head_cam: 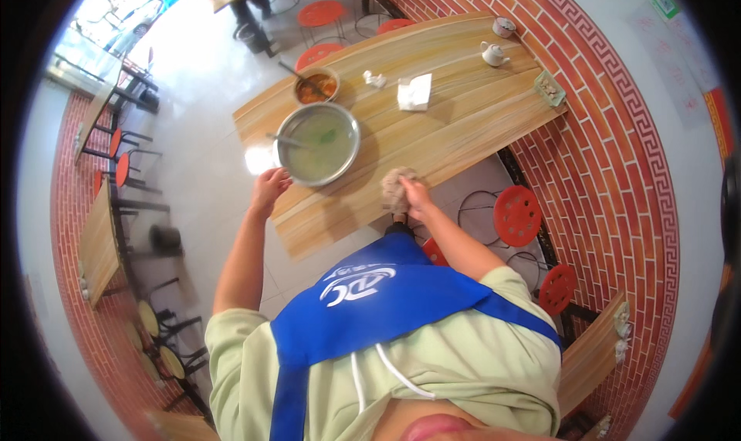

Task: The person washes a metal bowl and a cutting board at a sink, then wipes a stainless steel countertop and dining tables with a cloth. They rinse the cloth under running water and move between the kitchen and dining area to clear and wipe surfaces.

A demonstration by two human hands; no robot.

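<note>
A crumpled beige cloth (395,189) is held in my right hand (415,198) at the near edge of the wooden table (463,122). My left hand (271,191) is at the lower left rim of a large stainless steel bowl (354,129), its fingers partly curled. I cannot tell if it grips the rim. Pale broth with a green leaf fills much of the bowl, and a metal utensil handle (282,138) leans over its left side. Behind it, close to the rim, stands a smaller bowl (337,83) of reddish food with a dark-handled utensil (289,70) in it.
White paper napkins (414,92) and a crumpled tissue (375,80) lie on the table. Towards the brick wall (613,169) are a white teapot (494,54), a small tub (504,27) and a green tray (549,89). Red stools (517,215) stand around; more tables line the left.
</note>
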